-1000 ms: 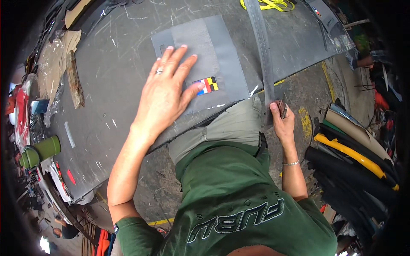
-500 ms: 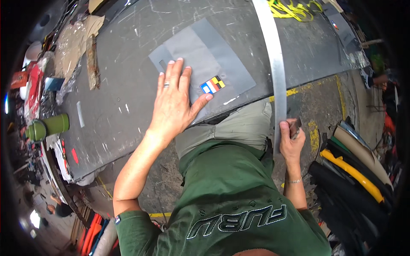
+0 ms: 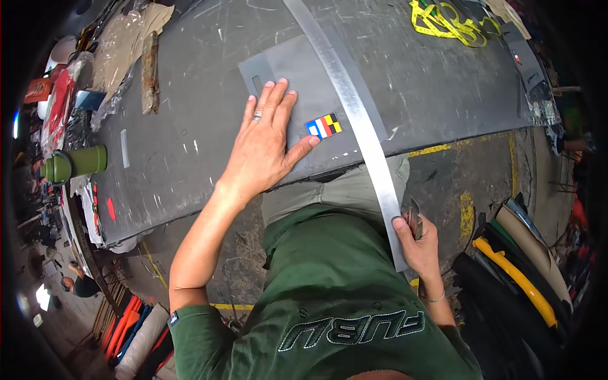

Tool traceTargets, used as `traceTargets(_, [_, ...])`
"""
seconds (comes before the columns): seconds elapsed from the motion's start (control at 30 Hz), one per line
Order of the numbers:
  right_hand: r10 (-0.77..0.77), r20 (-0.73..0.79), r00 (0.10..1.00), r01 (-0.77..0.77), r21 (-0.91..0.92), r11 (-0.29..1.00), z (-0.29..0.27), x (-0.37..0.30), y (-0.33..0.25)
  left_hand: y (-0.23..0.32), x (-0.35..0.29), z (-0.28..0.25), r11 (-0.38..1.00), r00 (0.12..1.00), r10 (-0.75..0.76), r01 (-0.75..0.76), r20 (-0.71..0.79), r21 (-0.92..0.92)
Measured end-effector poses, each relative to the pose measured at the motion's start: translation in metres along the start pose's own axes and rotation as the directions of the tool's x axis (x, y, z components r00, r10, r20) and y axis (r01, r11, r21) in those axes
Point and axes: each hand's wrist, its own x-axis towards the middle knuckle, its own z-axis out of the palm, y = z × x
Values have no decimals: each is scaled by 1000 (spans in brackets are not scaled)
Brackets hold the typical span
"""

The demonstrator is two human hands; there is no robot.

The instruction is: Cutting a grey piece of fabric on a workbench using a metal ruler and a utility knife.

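My left hand lies flat with fingers spread on a thin grey sheet near the table's front edge. Its thumb tip touches the lower edge of a small patch in blue, white, red, yellow and black. A narrow slot shows in the sheet beyond the fingertips. Past the table edge, my right hand grips the near end of a long metal straightedge. That strip runs slantwise across the right part of the sheet. A small dark metal tool, its kind unclear, is also in my right hand.
A yellow tape measure lies at the far right of the dark table. To the left are a green bottle, a worn wooden strip and plastic wrapping. Rolls of material, one of them yellow, stand at the lower right.
My right hand has swung the straightedge left, from the table right of the sheet to across it. My left hand stays flat on the sheet.
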Motion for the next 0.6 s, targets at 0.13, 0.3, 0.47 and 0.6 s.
traceTargets(0.13, [-7,61,998,7,9,1000,-5,5,-7,4,23,-17,999,999,22,-22,26,32])
traceTargets(0.3, [-157,-14,988,157,111,981,5,30,-8,-8,73,-5,989,986,139,-143,-89,-42])
traceTargets(0.47, [-71,88,994,21,470,882,24,48,-31,-22,95,18,988,981,148,-153,-129,-29])
traceTargets(0.6, [-27,171,985,-84,609,789,22,62,-38,-27,101,22,985,976,146,-159,-161,-72])
